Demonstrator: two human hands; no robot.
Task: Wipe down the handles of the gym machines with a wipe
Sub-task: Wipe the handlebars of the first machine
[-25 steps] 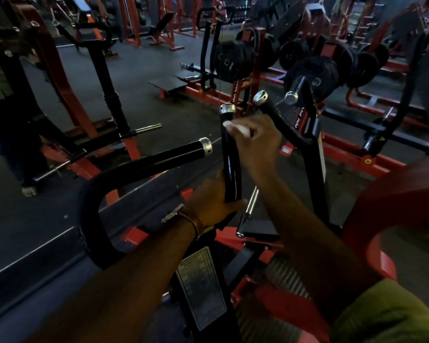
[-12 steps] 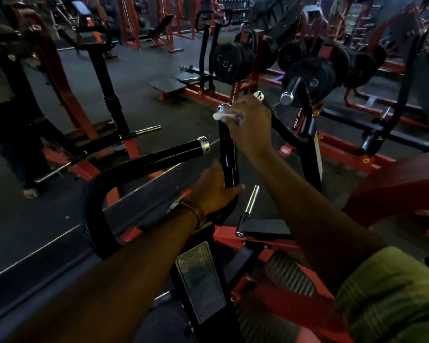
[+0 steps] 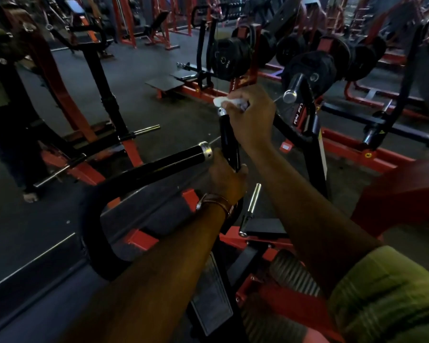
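A white wipe [image 3: 227, 101] is clamped in the right hand [image 3: 250, 117] atop the upright handle [image 3: 229, 142]. Below it, the handle's base is gripped by the left hand [image 3: 227, 180].

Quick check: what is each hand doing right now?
Left hand: closed around the lower part of the upright handle.
Right hand: closed on the wipe, at the handle's top end.

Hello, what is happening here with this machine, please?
A person is cleaning a gym machine. The right hand presses a white wipe against the metal-capped top of the upright black handle. The left hand grips that handle lower down. The other handle, pointing sideways, is not being touched.
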